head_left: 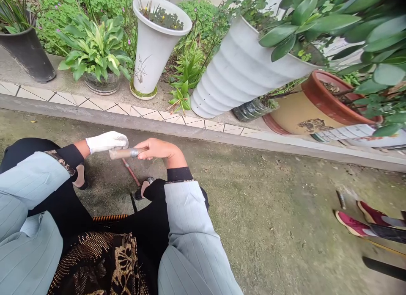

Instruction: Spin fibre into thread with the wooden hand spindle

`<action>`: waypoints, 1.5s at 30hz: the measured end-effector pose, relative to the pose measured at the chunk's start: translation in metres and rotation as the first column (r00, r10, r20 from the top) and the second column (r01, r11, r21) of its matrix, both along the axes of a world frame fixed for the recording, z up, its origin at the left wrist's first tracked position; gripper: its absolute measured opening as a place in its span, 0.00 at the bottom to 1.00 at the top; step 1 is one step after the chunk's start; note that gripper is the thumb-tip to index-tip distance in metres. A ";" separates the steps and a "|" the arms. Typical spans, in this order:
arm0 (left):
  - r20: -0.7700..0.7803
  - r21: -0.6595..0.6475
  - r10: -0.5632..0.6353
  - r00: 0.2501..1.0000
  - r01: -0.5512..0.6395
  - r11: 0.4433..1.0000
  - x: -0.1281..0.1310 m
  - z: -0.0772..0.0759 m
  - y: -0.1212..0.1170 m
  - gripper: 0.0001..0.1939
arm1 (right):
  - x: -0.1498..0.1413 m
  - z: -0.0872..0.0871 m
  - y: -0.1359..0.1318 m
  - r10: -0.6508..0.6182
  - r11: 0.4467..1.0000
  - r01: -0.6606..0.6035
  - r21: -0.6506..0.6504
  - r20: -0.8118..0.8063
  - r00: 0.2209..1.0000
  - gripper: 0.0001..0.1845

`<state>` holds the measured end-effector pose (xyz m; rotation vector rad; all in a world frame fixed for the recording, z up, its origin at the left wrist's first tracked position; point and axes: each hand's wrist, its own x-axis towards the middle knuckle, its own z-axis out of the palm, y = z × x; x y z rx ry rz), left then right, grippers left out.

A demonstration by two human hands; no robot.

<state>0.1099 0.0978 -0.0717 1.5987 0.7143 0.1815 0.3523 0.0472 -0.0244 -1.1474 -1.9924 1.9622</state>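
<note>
My left hand (107,141) wears a white glove, its fingers curled in beside the end of a pale wooden handle (119,153). What the glove holds, if anything, is hidden. My bare right hand (156,148) is closed around the other end of that handle, near a grey metal collar (134,152); the rest of the tool is covered by the fingers. Beneath the handle, a thin reddish rod (132,173) slants toward my right shoe. Its upper end is hidden, so I cannot tell whether it joins the tool.
A low tiled ledge (127,110) runs across in front, bearing a white planter (155,49), a ribbed white planter (231,70) and a tan pot (301,111). On the concrete ground (260,210) at right are another person's red shoes (352,223) and a short rod (341,199).
</note>
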 end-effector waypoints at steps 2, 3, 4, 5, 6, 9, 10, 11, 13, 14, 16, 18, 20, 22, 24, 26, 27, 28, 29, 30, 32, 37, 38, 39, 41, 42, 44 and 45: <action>0.028 -0.032 -0.002 1.000 0.003 0.999 0.001 0.000 -0.004 0.17 | 0.004 -0.001 0.002 -0.315 0.946 0.321 0.036 -0.125 0.941 0.20; 0.047 -0.035 0.000 0.999 0.002 0.999 0.002 0.002 -0.006 0.18 | 0.006 -0.002 0.004 -0.471 0.873 0.486 0.047 -0.180 0.863 0.20; 0.068 -0.034 0.001 0.998 0.001 0.999 0.003 0.004 -0.008 0.18 | 0.007 -0.005 0.006 -0.598 0.782 0.621 0.055 -0.214 0.772 0.19; 0.089 -0.030 0.002 0.996 0.000 1.000 0.004 0.007 -0.010 0.18 | 0.007 -0.008 0.008 -0.687 0.698 0.713 0.067 -0.220 0.693 0.19; 0.101 -0.030 -0.004 0.995 0.007 1.000 0.004 0.010 -0.012 0.18 | 0.007 -0.012 0.011 -0.742 0.638 0.765 0.092 -0.194 0.642 0.18; 0.094 -0.011 -0.079 0.992 0.080 0.997 0.007 0.018 -0.015 0.17 | 0.003 -0.022 0.016 -0.765 0.624 0.728 0.284 0.032 0.643 0.16; 0.080 0.007 -0.113 0.990 0.113 0.994 0.007 0.019 -0.016 0.17 | 0.001 -0.025 0.017 -0.746 0.646 0.666 0.372 0.125 0.654 0.15; 0.068 0.027 -0.144 0.987 0.142 0.989 0.007 0.020 -0.017 0.17 | -0.001 -0.026 0.017 -0.723 0.669 0.590 0.453 0.212 0.658 0.15; 0.050 0.067 -0.202 0.978 0.198 0.978 0.007 0.021 -0.019 0.17 | -0.006 -0.027 0.015 -0.654 0.729 0.415 0.544 0.374 0.657 0.15; 0.039 0.092 -0.222 0.974 0.217 0.972 0.006 0.021 -0.019 0.17 | -0.008 -0.026 0.014 -0.594 0.776 0.325 0.540 0.456 0.663 0.15; 0.007 0.146 -0.239 0.971 0.236 0.961 0.005 0.021 -0.020 0.16 | -0.011 -0.025 0.010 -0.366 0.910 0.137 0.390 0.605 0.707 0.12; -0.026 0.179 -0.235 0.972 0.235 0.955 0.003 0.022 -0.018 0.15 | -0.013 -0.024 0.007 -0.032 0.993 -0.044 0.105 0.625 0.780 0.10; -0.045 0.161 -0.207 0.977 0.211 0.964 0.001 0.022 -0.015 0.15 | -0.014 -0.021 0.004 0.203 0.979 -0.169 -0.114 0.479 0.854 0.11; -0.030 0.115 -0.153 0.988 0.155 0.981 0.000 0.020 -0.010 0.15 | -0.013 -0.018 0.003 0.253 0.964 -0.208 -0.166 0.331 0.909 0.16; -0.001 0.080 -0.098 0.995 0.098 0.992 -0.001 0.015 -0.005 0.15 | -0.011 -0.014 0.002 0.223 0.972 -0.197 -0.126 0.244 0.944 0.20; 0.007 0.062 -0.060 0.998 0.059 0.996 -0.002 0.008 -0.001 0.16 | -0.008 -0.009 0.002 0.200 0.979 -0.188 -0.083 0.173 0.964 0.21; 0.002 0.057 -0.043 0.999 0.043 0.997 -0.002 0.006 0.000 0.16 | -0.006 -0.007 0.001 0.175 0.984 -0.168 -0.064 0.134 0.975 0.22; -0.001 0.050 -0.028 1.000 0.028 0.998 -0.002 0.003 0.001 0.16 | -0.004 -0.005 0.001 0.127 0.991 -0.123 -0.047 0.092 0.988 0.23; 0.009 0.040 -0.012 1.000 0.011 0.999 -0.002 0.002 0.001 0.17 | -0.001 -0.003 0.000 0.046 0.999 -0.045 -0.029 0.040 0.998 0.23; 0.032 0.025 0.000 1.000 -0.001 1.000 -0.001 0.001 0.000 0.17 | 0.001 -0.001 0.000 -0.070 0.998 0.070 -0.010 -0.023 0.997 0.23; 0.092 -0.002 0.014 0.996 -0.014 1.000 0.001 0.001 -0.003 0.18 | 0.005 0.002 0.001 -0.369 0.926 0.377 0.014 -0.169 0.914 0.21; 0.088 -0.066 -0.050 0.995 0.056 0.996 0.005 0.011 -0.013 0.17 | 0.012 -0.006 0.012 -0.822 0.518 0.854 0.051 -0.246 0.514 0.16; 0.074 -0.080 -0.086 0.994 0.092 0.993 0.006 0.014 -0.014 0.16 | 0.013 -0.009 0.014 -0.843 0.499 0.860 0.104 -0.171 0.510 0.15; 0.064 -0.094 -0.123 0.990 0.128 0.987 0.006 0.016 -0.016 0.16 | 0.014 -0.011 0.015 -0.845 0.512 0.840 0.180 -0.072 0.531 0.14; 0.059 -0.118 -0.184 0.981 0.190 0.975 0.005 0.020 -0.018 0.16 | 0.013 -0.016 0.016 -0.789 0.606 0.705 0.369 0.167 0.591 0.12; 0.065 -0.126 -0.203 0.977 0.209 0.970 0.004 0.021 -0.018 0.16 | 0.011 -0.017 0.015 -0.739 0.666 0.597 0.447 0.289 0.609 0.12; 0.084 -0.133 -0.199 0.976 0.209 0.969 0.002 0.024 -0.016 0.16 | 0.005 -0.018 0.013 -0.609 0.782 0.358 0.511 0.501 0.615 0.12; 0.087 -0.124 -0.180 0.980 0.190 0.974 0.001 0.025 -0.015 0.15 | 0.001 -0.018 0.012 -0.524 0.838 0.246 0.488 0.588 0.617 0.12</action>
